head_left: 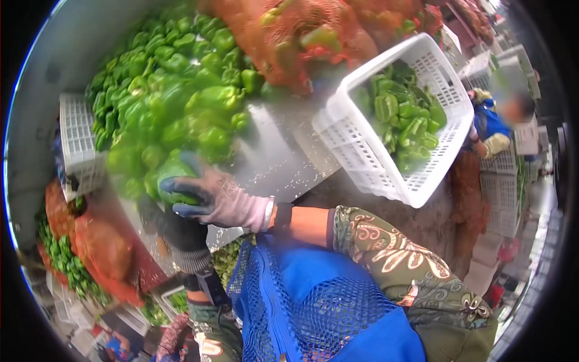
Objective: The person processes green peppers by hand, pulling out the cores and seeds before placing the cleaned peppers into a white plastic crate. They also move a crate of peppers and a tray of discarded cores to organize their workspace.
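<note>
Glossy green pepper point(172, 175), apparently whole, at the heap's near edge.

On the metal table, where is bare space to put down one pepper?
A bare strip of the metal table lies between the pepper pile and the white basket, ahead of the right hand. The pile side is crowded.
</note>
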